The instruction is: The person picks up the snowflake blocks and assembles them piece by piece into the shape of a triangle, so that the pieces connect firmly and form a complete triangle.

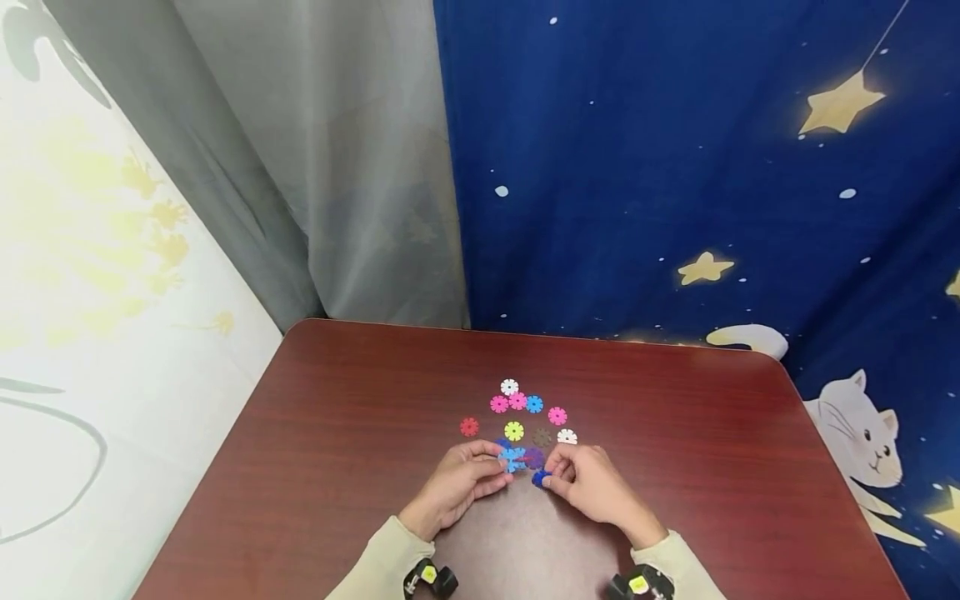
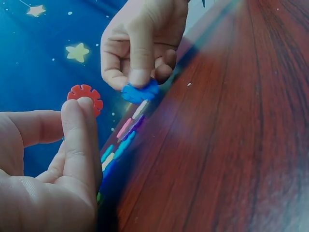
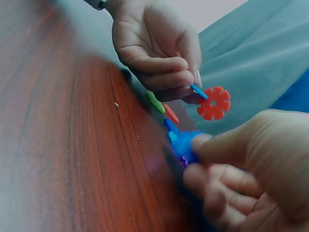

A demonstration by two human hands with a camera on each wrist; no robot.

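Between thumb and fingers, my left hand (image 1: 459,482) pinches a light blue notched disc (image 1: 511,460). A red notched disc (image 3: 215,104) joins it crosswise, the light blue one appearing edge-on in the right wrist view. My right hand (image 1: 592,485) pinches a dark blue notched disc (image 2: 140,92) by its edge, just right of and nearer than the joined pair. The two hands are a short way apart, low over the table. A purple disc (image 1: 535,458) lies between them, and a blue disc (image 1: 502,443) is partly hidden beside the left fingers.
Beyond the hands, several loose discs lie on the dark red table (image 1: 360,400), among them a yellow one (image 1: 513,431), a brown one (image 1: 542,437), a white one (image 1: 567,437) and a red one (image 1: 469,427). Grey and blue star-patterned curtains (image 1: 600,167) hang behind the far edge.
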